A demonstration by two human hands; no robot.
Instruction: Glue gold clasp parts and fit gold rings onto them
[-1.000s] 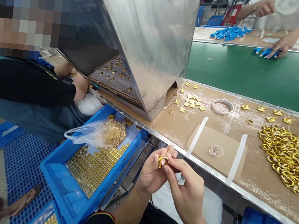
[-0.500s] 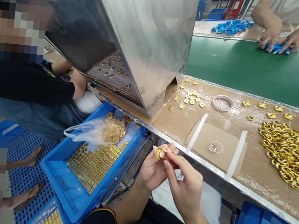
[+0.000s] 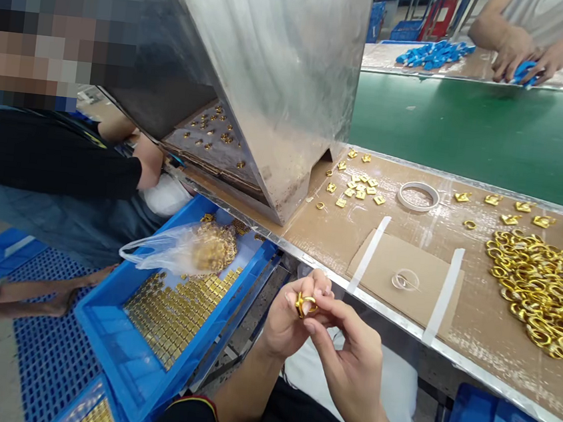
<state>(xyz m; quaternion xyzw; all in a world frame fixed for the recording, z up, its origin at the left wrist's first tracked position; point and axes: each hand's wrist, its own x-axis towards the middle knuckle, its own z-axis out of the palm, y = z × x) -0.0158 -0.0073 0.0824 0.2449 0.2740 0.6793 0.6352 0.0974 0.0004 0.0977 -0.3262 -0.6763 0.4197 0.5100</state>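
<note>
A small gold ring (image 3: 306, 305) is held between both hands in front of the workbench edge. My left hand (image 3: 286, 319) grips its flat face side, and my right hand (image 3: 348, 345) pinches the band with thumb and forefinger. On the bench beyond lie a taped cardboard piece (image 3: 381, 262) with a small clear round dish (image 3: 406, 280), a roll of white tape (image 3: 418, 196), and several square gold pieces (image 3: 362, 187). A large heap of gold rings (image 3: 537, 291) is at the right.
A metal hood (image 3: 274, 89) stands at the left of the bench. Below it is a blue bin (image 3: 111, 347) with gold pieces and a plastic bag (image 3: 172, 246). A person sits left; another person's hands work beyond the green belt (image 3: 470, 137).
The ring has turned between my fingers and sits slightly lower. Across the belt, the other person's hands have drawn back with blue items. The seated person's feet have shifted.
</note>
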